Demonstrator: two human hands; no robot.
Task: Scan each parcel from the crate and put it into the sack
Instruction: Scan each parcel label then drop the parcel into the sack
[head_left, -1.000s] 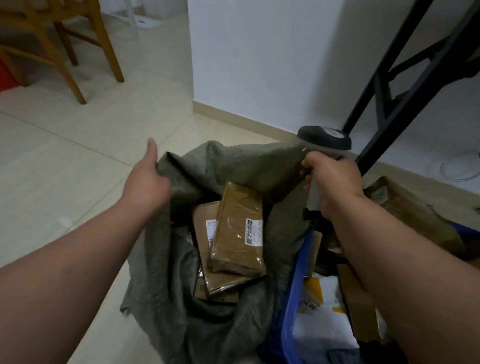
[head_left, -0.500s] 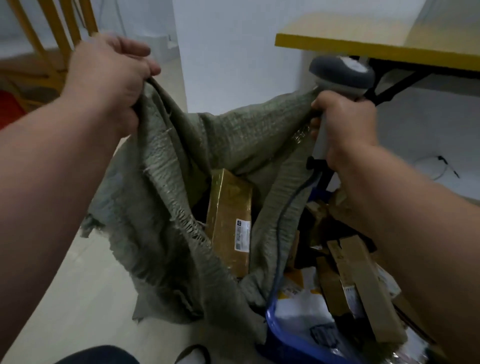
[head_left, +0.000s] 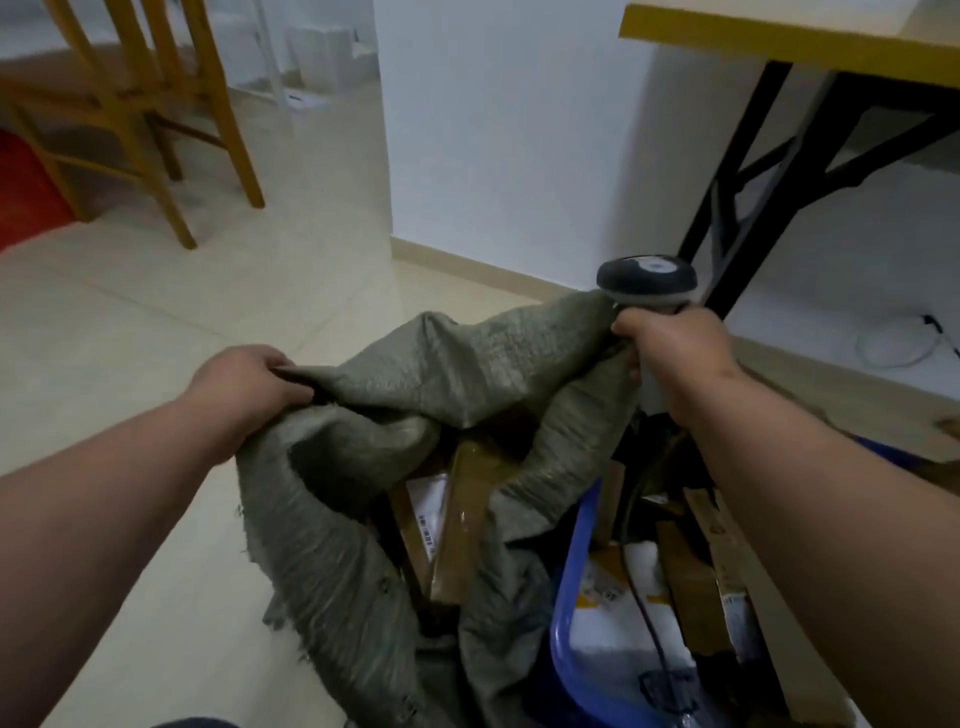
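Note:
A grey-green woven sack (head_left: 363, 519) stands open on the floor in the middle. Brown taped parcels (head_left: 462, 525) with white labels lie inside it. My left hand (head_left: 244, 389) grips the sack's left rim. My right hand (head_left: 670, 353) holds the grey barcode scanner (head_left: 647, 280) by its handle and pinches the sack's right rim against it. The blue crate (head_left: 569, 571) sits to the right of the sack, holding several cardboard and white parcels (head_left: 623, 597). The scanner's cable runs down into the crate.
A white wall corner (head_left: 493, 130) rises behind the sack. A yellow-topped table with black legs (head_left: 769, 171) stands at the right. A wooden chair (head_left: 145, 104) is at the far left on the tiled floor.
Both hands have come down with the sack's rim after lifting it high. The parcels have settled deeper into the sack. The grips are unchanged.

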